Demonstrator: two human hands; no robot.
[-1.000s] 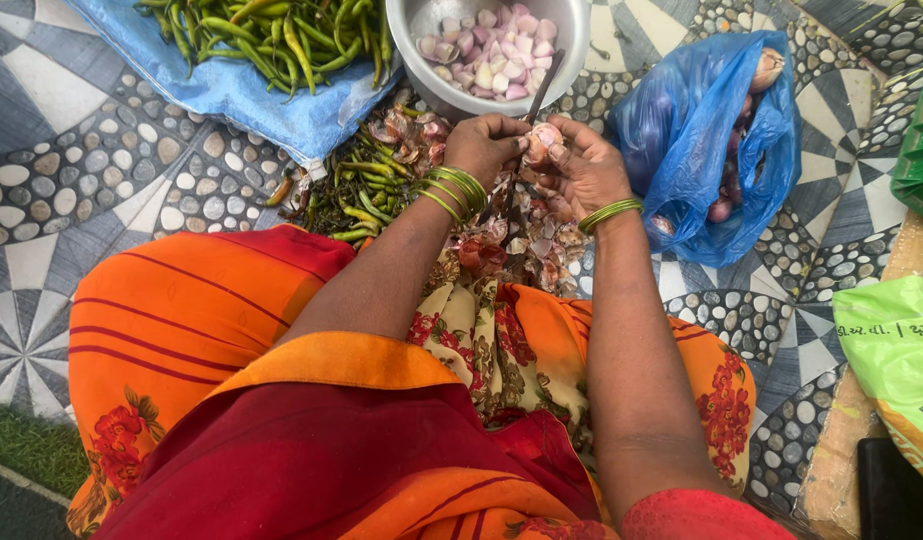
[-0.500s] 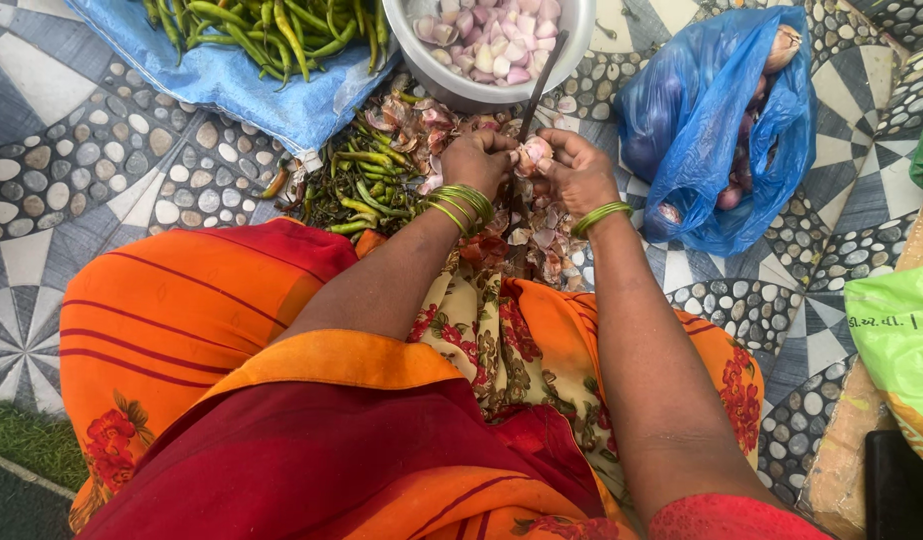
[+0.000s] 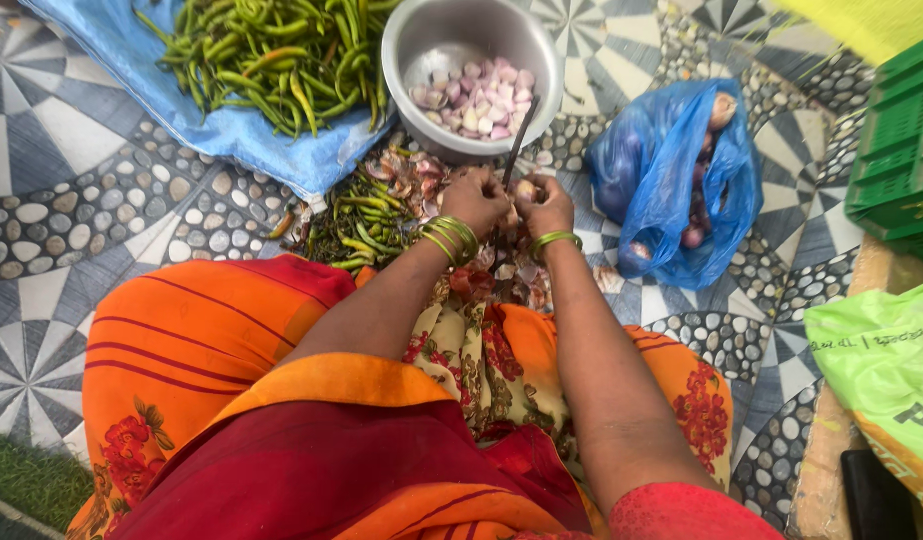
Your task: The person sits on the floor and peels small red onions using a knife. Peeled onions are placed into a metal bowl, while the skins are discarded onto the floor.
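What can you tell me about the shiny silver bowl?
The metal bowl is round, silvery and a little scuffed, standing upright on the patterned floor just ahead of both hands. One side holds a heap of peeled shallots, pink and white; the other side is bare metal. A dark knife blade rises in front of its near rim. The blue sheet of green chillies lies beside it.

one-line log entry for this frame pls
left hand: on small onion | right hand: on same onion, by upright blade | steel bowl: peeled onions, ahead | blue bag: right
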